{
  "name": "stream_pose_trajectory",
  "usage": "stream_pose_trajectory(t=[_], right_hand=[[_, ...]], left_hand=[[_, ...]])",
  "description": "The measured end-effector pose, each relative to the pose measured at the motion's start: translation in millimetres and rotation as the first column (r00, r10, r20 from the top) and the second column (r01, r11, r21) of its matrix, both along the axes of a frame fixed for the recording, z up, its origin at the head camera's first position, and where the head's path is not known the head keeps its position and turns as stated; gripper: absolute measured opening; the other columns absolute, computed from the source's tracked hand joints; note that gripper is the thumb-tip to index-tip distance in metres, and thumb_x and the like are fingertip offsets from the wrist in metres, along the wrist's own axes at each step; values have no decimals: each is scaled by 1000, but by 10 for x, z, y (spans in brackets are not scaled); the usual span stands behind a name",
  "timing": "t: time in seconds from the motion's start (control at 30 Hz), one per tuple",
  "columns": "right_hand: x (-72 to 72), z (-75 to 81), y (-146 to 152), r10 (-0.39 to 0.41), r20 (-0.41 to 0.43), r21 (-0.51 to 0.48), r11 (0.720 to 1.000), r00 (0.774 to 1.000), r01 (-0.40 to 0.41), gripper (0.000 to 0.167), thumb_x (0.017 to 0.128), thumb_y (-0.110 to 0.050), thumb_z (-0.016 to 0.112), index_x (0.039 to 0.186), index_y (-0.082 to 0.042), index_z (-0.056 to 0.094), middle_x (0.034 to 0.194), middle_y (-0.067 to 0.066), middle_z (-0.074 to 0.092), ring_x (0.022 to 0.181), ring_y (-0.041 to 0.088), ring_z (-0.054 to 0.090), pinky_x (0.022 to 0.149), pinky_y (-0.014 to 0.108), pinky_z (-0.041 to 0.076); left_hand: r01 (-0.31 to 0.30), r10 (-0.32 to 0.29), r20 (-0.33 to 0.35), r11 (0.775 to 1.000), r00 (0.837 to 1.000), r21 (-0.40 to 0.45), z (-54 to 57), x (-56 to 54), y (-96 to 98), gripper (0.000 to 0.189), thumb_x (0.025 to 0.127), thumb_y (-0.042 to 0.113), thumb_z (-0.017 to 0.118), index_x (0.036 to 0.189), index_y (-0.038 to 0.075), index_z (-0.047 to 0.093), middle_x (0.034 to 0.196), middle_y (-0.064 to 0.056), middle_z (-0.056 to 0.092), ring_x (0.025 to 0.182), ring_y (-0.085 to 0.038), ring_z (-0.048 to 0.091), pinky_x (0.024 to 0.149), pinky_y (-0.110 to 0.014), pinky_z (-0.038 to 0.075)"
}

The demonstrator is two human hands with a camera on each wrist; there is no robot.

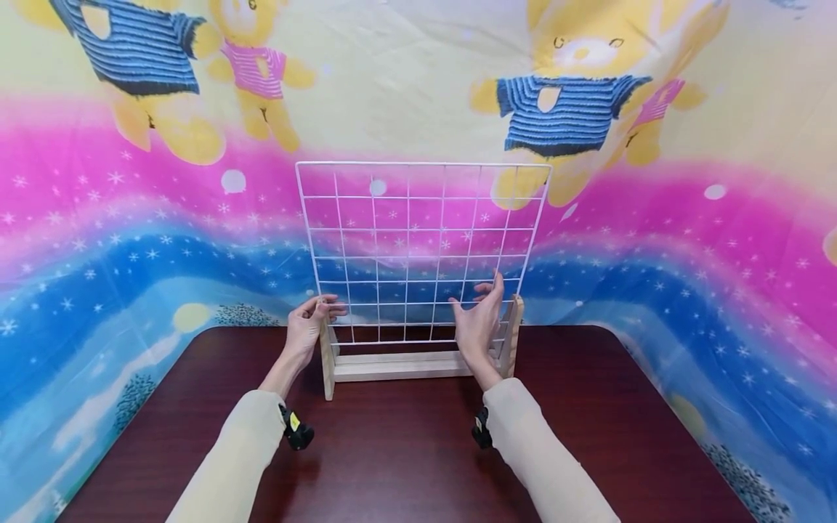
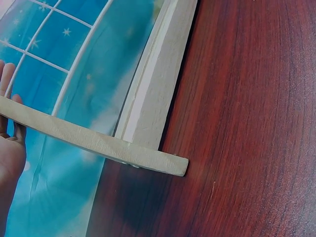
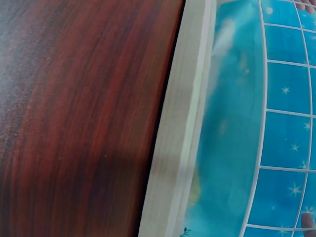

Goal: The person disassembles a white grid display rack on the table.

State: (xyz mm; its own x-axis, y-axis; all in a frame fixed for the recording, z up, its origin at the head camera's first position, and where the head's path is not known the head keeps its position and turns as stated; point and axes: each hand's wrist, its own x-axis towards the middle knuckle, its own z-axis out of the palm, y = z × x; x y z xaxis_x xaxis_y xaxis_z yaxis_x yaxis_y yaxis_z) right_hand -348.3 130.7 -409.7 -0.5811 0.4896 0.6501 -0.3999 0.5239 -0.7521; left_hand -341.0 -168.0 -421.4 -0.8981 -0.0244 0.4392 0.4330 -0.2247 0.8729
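A white wire grid panel [image 1: 425, 250] stands upright in a wooden stand [image 1: 400, 367], its lower edge above the stand's crossbar. The top of the stand's left side post [image 2: 94, 136] is in my left hand [image 1: 305, 330]; thumb and fingers grip it beside the grid's left edge. At the right, my right hand [image 1: 479, 323] is held up in front of the grid, near the right side post [image 1: 516, 327], thumb and fingers spread apart. The right wrist view shows the crossbar [image 3: 180, 128] and the grid's lower wires, with only a fingertip [image 3: 308, 220] at its edge.
The stand rests on a dark red-brown wooden table [image 1: 399, 450]. Behind it hangs a colourful cloth [image 1: 405, 94] printed with bears and stars, meeting the table's back edge. A small black camera is strapped at each wrist.
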Motion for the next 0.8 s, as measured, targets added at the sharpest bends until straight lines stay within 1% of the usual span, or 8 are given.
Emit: stream_pose_trajectory(t=[0.23, 0.37, 0.43, 0.5, 0.57, 0.6, 0.7, 0.8], right_hand=[[6, 68, 3, 3, -3, -16, 1000, 1000, -3, 98, 71, -5, 86, 148, -16, 26, 107, 3, 53, 91, 33, 56, 69, 41, 45], [10, 104, -4, -4, -9, -11, 1000, 1000, 4, 97, 71, -5, 87, 147, -14, 28, 106, 2, 53, 90, 30, 56, 68, 41, 44], [11, 126, -16, 6, -5, -8, 1000, 1000, -6, 97, 71, -6, 86, 148, -14, 27, 107, 1, 54, 91, 29, 56, 69, 40, 44], [14, 147, -25, 19, 3, -10, 1000, 1000, -19, 97, 72, -7, 86, 148, -14, 26, 108, 2, 54, 92, 31, 56, 70, 40, 44], [22, 162, -30, 29, 9, -20, 999, 1000, -28, 97, 72, -6, 85, 148, -15, 25, 108, 2, 54, 93, 32, 56, 70, 40, 44], [24, 167, -28, 29, 7, -31, 999, 1000, -29, 97, 72, -5, 86, 148, -16, 26, 107, 2, 54, 93, 33, 56, 69, 40, 43], [27, 179, -11, 22, -1, -48, 999, 1000, -22, 97, 72, -4, 85, 148, -16, 27, 106, 2, 55, 92, 32, 56, 67, 38, 43], [18, 188, -6, 25, -12, -50, 998, 1000, -25, 96, 73, -5, 85, 148, -16, 26, 106, 2, 54, 92, 32, 55, 67, 37, 42]], left_hand=[[11, -12, -14, 1000, 1000, -11, -8, -8, -14, 24, 100, -2, 47, 117, -9, 62, 103, -23, 69, 93, -36, 68, 90, -35, 51], [13, -13, -11, 1000, 1000, -20, -24, -19, -27, 24, 100, -1, 47, 117, -6, 64, 101, -17, 71, 93, -37, 68, 94, -34, 48], [4, -4, -11, 1000, 1000, -18, -34, -21, -38, 23, 100, -1, 48, 116, -6, 64, 100, -16, 72, 94, -42, 66, 95, -34, 48], [-7, 7, -14, 1000, 1000, -15, -40, -20, -45, 23, 100, -1, 48, 116, -11, 62, 100, -18, 71, 95, -48, 63, 95, -36, 48], [-14, 14, -9, 1000, 1000, -11, -42, -16, -44, 25, 99, -1, 49, 117, -15, 59, 100, -20, 70, 95, -49, 62, 93, -40, 49], [-8, 8, -8, 1000, 1000, -12, -42, -14, -42, 26, 99, -2, 48, 118, -18, 56, 101, -23, 69, 94, -49, 63, 92, -42, 50], [11, -11, -8, 1000, 1000, -11, -35, -19, -21, 27, 99, -3, 47, 120, -21, 52, 103, -29, 66, 88, -37, 69, 88, -44, 52], [26, -26, -17, 1000, 1000, 0, -24, -29, -21, 27, 100, -4, 46, 119, -21, 53, 101, -27, 68, 82, -28, 71, 85, -42, 53]])
